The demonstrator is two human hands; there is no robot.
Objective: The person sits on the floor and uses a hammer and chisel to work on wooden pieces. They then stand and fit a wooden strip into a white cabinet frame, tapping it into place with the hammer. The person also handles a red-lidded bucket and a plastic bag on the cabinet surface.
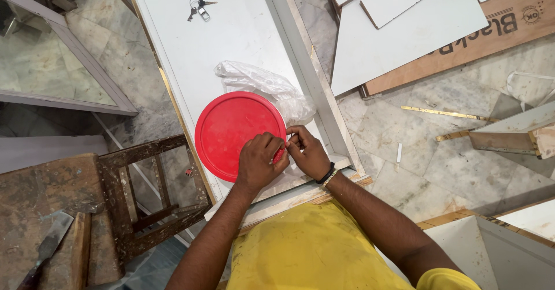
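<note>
A round red plastic lid [231, 129] lies flat on a long white panel [191, 41]. My left hand [259, 162] rests on the lid's lower right edge, fingers curled over the rim. My right hand [307, 151], with a dark band at the wrist, meets it at the same spot. Both hands pinch a small red piece [278, 155] at the rim between the fingertips. A crumpled clear plastic bag [267, 88] lies just beyond the lid, partly under it.
A bunch of keys [198, 9] lies farther up the panel. A worn wooden stool [151, 197] stands left of me, with a chisel-like tool [46, 249] on a bench. White boards [404, 30] and a brown sheet [491, 33] lie on the marble floor at right.
</note>
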